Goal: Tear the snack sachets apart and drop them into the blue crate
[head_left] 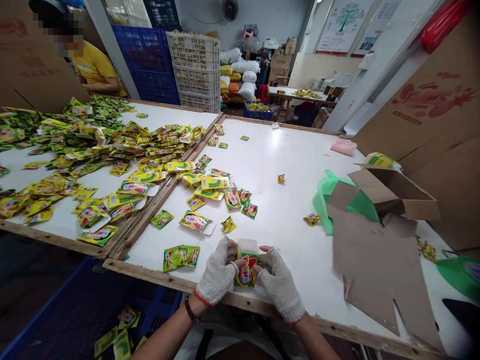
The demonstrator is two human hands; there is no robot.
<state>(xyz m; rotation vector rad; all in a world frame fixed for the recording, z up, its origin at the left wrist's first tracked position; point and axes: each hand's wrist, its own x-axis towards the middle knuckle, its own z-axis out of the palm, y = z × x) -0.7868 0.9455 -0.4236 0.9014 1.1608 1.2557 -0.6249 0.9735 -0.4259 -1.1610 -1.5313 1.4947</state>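
Note:
Both hands wear white knit gloves with bare fingertips. Between them, near the table's front edge, is a small yellow-green box (246,270) with its pale flap raised at the far end. My left hand (219,270) grips the box's left side, fingers bent round it. At the right side, my right hand (279,282) holds the box with thumb and fingers. Several green packets (181,257) lie together left of my left hand. Beyond them rests a yellow box (195,221) with an open white flap. A small yellow packet (228,225) lies just past the hands.
Many packets and boxes (123,145) cover the left table, past a wooden ridge (157,205). Flattened cardboard (375,265), a green bag (323,200) and an open carton (397,192) are at right. Below left is a blue crate (75,305). A person in yellow (95,65) is behind.

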